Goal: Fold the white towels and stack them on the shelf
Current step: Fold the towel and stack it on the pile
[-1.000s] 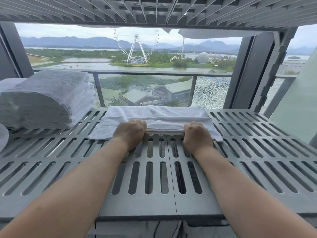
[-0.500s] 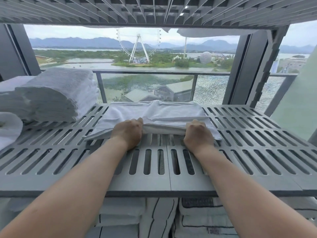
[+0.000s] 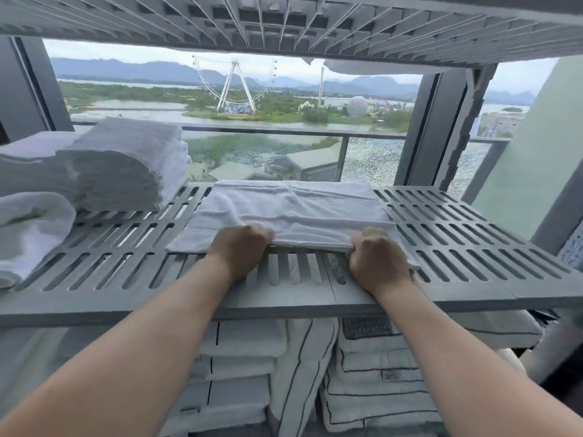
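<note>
Towel (image 3: 293,212) lies folded flat on slatted shelf (image 3: 473,244), mid-shelf, near edge slightly lifted; left hand (image 3: 238,252) curled round near edge, left of centre; right hand (image 3: 377,263) likewise gripping near edge toward right corner; stack (image 3: 123,162) of folded white towels sits at shelf's left rear, apart from towel; rolled towel (image 3: 28,228) at far left; striped linens (image 3: 372,383) piled on level below.
</note>
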